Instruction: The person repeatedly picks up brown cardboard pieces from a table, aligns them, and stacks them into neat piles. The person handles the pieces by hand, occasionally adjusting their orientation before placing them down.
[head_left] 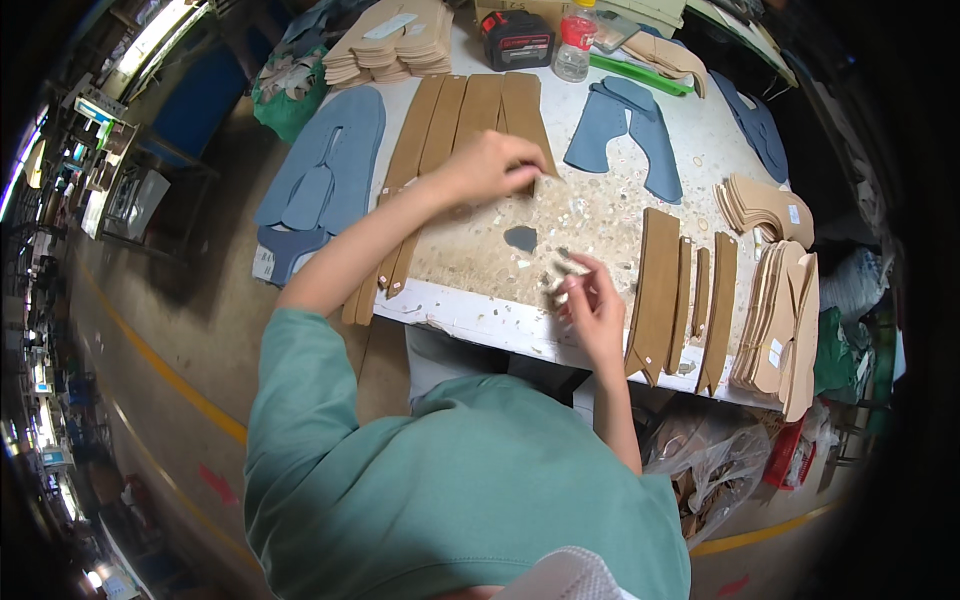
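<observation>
My left hand (497, 168) reaches over brown strips (477, 103) laid side by side at the far left of the table. Its thumb and fingertips pinch together at a small pale thing, too blurred to name. Nearer the front edge, my right hand (592, 305) has its fingers curled, with small greyish bits at the tips that I cannot make out. Between the hands, a dark grey patch (520, 238) shows on the worn tabletop (465, 262). To the right of my right hand lie a wide brown strip (655, 285) and several narrower ones with small white labels.
Blue cut pieces lie at left (345, 125) and back (628, 118). Stacked tan pieces (780, 320) line the right edge. At the back stand a black-red battery pack (517, 40), a plastic bottle (574, 45) and a green tray (640, 75). A clear bag (715, 460) hangs below.
</observation>
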